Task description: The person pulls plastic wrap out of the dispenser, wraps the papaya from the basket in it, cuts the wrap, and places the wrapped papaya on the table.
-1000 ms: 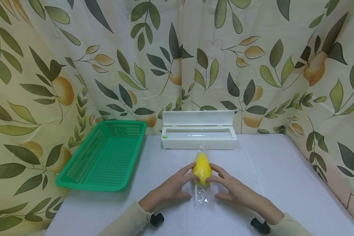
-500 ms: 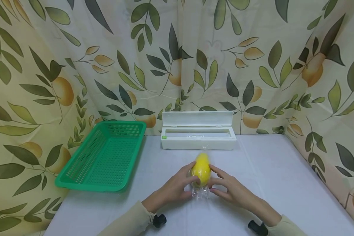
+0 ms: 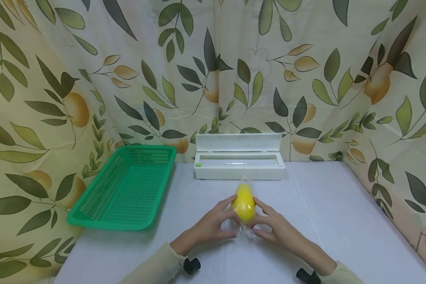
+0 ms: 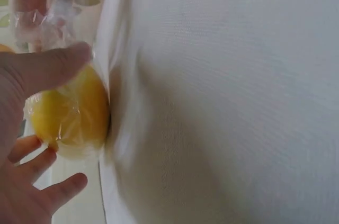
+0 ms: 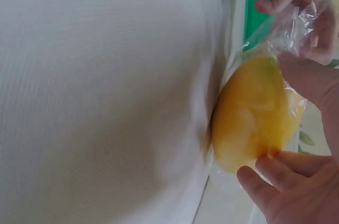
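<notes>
A smooth yellow fruit, mango-like in shape (image 3: 243,204), lies on the white-covered table, wrapped in clear plastic film (image 3: 246,232). Film sticks out crumpled at both its ends. From the left, my left hand (image 3: 211,224) holds the fruit, its thumb over the near end and fingertips at the side. My right hand (image 3: 278,225) grips it from the right, the thumb close to the gathered film at the near end. Both wrist views show the wrapped fruit (image 4: 71,115) between thumb and fingers. The fruit's underside is hidden.
Just behind the fruit stands a long white cling-film dispenser (image 3: 239,172) with its lid raised. At the left sits a green plastic basket (image 3: 110,225) with perforated sides. Leaf-patterned curtain (image 3: 241,79) surrounds the table.
The loose film at the near end has gone from spread out to bunched up short. My right thumb has moved in toward it. The fruit stays almost in place.
</notes>
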Demonstrator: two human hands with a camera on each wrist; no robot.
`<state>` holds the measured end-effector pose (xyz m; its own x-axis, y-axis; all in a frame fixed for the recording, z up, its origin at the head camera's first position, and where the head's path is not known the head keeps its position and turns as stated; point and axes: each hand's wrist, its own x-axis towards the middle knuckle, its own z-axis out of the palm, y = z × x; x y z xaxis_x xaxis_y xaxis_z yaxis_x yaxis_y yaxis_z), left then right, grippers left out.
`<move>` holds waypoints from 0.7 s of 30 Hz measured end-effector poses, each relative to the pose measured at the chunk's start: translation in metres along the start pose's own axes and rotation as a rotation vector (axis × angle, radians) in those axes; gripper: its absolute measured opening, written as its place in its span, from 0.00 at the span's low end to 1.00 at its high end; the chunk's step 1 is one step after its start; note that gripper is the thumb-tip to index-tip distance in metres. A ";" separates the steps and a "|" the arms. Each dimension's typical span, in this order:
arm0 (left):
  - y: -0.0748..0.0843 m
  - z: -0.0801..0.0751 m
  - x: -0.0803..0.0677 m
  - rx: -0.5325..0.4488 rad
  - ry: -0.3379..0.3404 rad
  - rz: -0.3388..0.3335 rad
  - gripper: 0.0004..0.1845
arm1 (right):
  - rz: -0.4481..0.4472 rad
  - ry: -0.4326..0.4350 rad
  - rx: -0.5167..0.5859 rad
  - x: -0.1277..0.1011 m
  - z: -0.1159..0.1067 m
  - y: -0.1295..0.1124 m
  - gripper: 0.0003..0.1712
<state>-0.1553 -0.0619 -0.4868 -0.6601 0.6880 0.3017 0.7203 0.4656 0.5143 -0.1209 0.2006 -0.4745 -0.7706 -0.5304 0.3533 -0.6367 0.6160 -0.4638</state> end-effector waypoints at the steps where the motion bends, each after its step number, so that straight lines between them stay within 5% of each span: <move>1: 0.000 0.000 0.001 0.011 0.007 -0.001 0.14 | 0.000 0.008 -0.002 0.000 0.000 0.000 0.19; 7: 0.001 0.000 0.007 -0.008 0.087 -0.022 0.05 | 0.030 0.004 0.009 0.004 -0.003 0.000 0.13; 13: 0.000 -0.003 0.013 -0.138 0.137 -0.046 0.03 | 0.037 0.044 0.059 0.009 -0.008 0.003 0.12; 21: 0.003 -0.002 0.021 -0.263 0.209 -0.161 0.04 | 0.082 0.085 0.099 0.013 -0.009 0.005 0.07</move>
<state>-0.1674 -0.0476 -0.4772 -0.8093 0.4763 0.3437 0.5423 0.3812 0.7487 -0.1344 0.2016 -0.4644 -0.8223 -0.4267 0.3765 -0.5687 0.5930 -0.5700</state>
